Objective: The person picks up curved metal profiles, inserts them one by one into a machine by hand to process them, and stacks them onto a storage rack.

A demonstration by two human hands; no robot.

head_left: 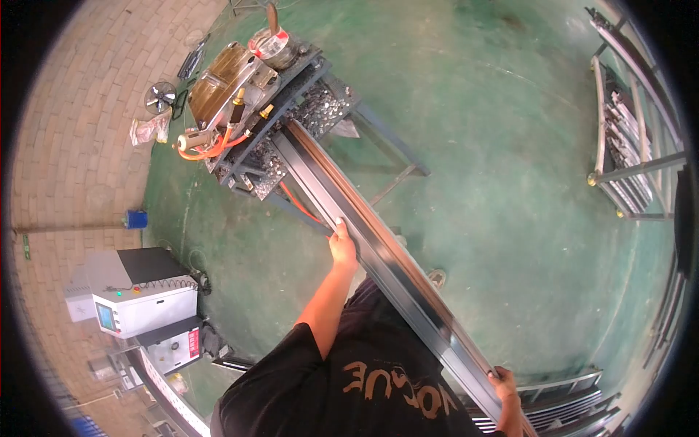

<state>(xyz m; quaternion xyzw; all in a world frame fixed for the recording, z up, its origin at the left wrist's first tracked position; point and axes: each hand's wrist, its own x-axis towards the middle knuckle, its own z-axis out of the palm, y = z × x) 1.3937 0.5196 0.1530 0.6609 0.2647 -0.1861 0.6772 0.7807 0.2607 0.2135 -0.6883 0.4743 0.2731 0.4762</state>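
Both hands well apart, each gripping same long metal profile [384, 268]. Left hand [344, 247] about mid-length, thumb on silver face; right hand [503, 383] near lower end, on far edge. Profile runs diagonally across front of body, upper end at worktop [306, 81] edge, among metal chips [324, 108]. Exact contact there: can't tell. Worktop carries machine [224, 84], orange hose [211, 152], container [271, 48]. White cabinet [149, 306] left on green floor [502, 218], loaded rack [632, 149] far right.

Long grey metal profile [397, 280], brown-striped, slanting diagonally
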